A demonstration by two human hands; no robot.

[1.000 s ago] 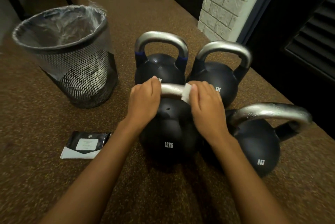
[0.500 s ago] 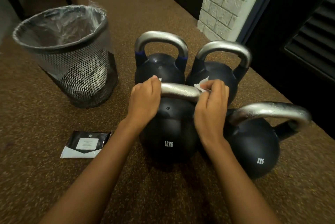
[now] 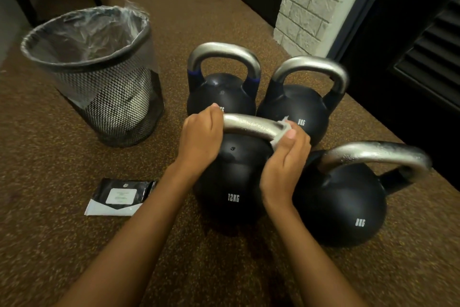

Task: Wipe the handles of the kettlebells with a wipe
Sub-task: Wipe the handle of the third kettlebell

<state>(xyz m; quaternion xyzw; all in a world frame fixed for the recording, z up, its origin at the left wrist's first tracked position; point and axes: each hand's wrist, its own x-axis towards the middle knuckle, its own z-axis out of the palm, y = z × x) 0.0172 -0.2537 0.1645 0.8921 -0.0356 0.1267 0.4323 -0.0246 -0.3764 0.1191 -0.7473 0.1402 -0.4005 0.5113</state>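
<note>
Four kettlebells stand on the floor (image 3: 49, 244) in two rows. The 12 kg kettlebell (image 3: 231, 182) is front left, the front-right kettlebell (image 3: 341, 207) beside it, and the rear-left kettlebell (image 3: 221, 92) and rear-right kettlebell (image 3: 296, 105) behind. The bin (image 3: 112, 97) stands left of the rear row. The wipe packet (image 3: 120, 196) lies before the bin.

Front-mid kettlebell (image 3: 231, 182): white "12KG" low on the black body, facing cam. Front-right kettlebell (image 3: 341, 207): white "8KG" low on the body, 1st char a bit blurred. Back-right kettlebell (image 3: 293, 105): white "8KG" on the body, same style. Back-left kettlebell (image 3: 221, 92): only the tail of a white mark shows, approx. "G"; rest hidden behind left hand (image 3: 200, 142), so wt can't be read. Black packet (image 3: 122, 196) on floor: white label w/ print too small to read.
</note>
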